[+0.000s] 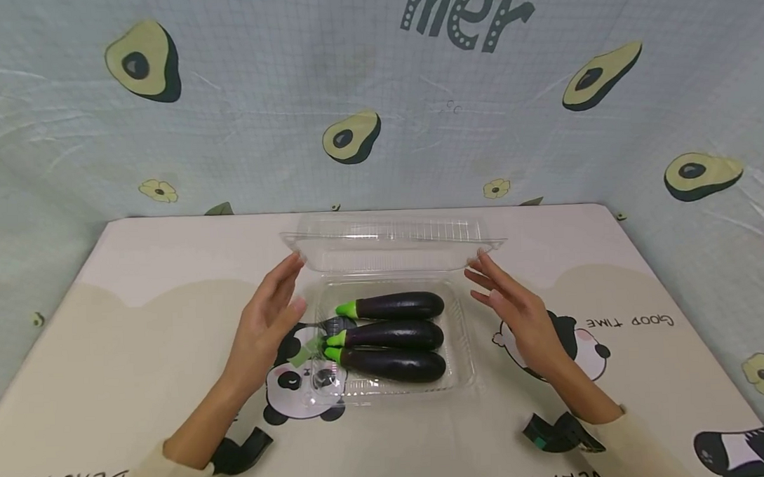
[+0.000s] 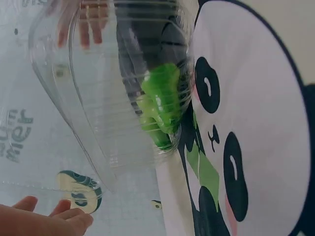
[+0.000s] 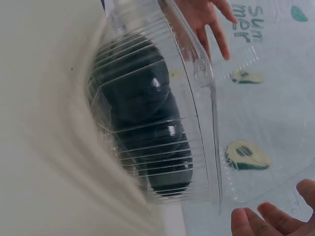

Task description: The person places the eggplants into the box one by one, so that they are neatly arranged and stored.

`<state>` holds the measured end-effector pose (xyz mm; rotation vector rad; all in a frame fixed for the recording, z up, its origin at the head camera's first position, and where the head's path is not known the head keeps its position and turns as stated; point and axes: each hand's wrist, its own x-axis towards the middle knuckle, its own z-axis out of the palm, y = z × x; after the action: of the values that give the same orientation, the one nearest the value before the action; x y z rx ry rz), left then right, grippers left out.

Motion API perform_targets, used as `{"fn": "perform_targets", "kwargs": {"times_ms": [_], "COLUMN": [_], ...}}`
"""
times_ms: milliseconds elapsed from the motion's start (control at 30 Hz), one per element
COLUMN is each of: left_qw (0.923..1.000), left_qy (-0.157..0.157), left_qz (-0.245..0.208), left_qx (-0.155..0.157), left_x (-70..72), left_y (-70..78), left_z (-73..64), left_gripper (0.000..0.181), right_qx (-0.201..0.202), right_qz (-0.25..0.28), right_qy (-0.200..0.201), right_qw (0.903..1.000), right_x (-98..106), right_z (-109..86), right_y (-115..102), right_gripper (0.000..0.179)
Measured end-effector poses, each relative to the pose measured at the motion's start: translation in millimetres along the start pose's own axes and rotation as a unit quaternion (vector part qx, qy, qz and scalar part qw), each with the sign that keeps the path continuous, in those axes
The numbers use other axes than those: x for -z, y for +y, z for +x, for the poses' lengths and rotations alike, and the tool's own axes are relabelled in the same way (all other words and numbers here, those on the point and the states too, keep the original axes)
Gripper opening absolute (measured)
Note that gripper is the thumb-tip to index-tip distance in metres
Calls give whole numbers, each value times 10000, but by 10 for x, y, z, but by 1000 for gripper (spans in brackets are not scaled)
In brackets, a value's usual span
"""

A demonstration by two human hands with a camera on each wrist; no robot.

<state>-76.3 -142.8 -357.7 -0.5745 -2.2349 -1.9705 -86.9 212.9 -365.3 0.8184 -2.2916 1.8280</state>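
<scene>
A clear plastic clamshell box [image 1: 459,348] lies with its hinged lid [image 1: 389,256] raised at the far side. Three dark purple eggplants [image 1: 399,364] with green stem ends rest side by side in its base, stems to the left. My left hand [image 1: 265,323] reaches up along the box's left side, fingers extended and fingertips right at the lid's left corner. On the other side, my right hand [image 1: 513,307] has its fingers spread, fingertips at the lid's right corner. Both thumbs stand apart from the fingers. Through the box wall, the left wrist view shows the green stem ends [image 2: 165,93].
The table [image 1: 140,359] wears a pale cloth printed with pandas and lettering. A fabric backdrop [image 1: 258,130] with avocado prints rises behind it and along both sides. Black straps [image 1: 244,454] lie by each wrist.
</scene>
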Motion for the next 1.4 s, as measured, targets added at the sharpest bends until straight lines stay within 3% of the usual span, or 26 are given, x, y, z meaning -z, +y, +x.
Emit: {"fn": "perform_targets", "kwargs": {"times_ms": [133,300,400,633,1067,1400], "left_qw": [9986,9913,9890,9920,9908,9908], "left_qy": [-67,-212,-207,-253,-355,-428], "left_qz": [496,1192,1336,1188,1060,866], "left_qx": [187,509,606,328,762,951], "left_x": [-4,15,26,61,54,25], "left_y": [26,44,59,11,55,-29], "left_z": [-62,-172,-247,-339,-472,-596], "left_gripper": [59,66,65,54,46,47], "right_qx": [-33,-167,-208,-375,-996,-1538], "right_qz": [-122,-130,-129,49,-102,-270], "right_qy": [-81,-210,-281,-509,-843,-994], "right_qw": [9999,9996,9993,9980,9914,9827], "right_x": [16,15,8,-11,-19,-72], "right_z": [-58,-127,-167,-254,-381,-504], "right_y": [-11,-43,-66,-112,-131,-153], "right_gripper": [48,46,46,47,48,48]}}
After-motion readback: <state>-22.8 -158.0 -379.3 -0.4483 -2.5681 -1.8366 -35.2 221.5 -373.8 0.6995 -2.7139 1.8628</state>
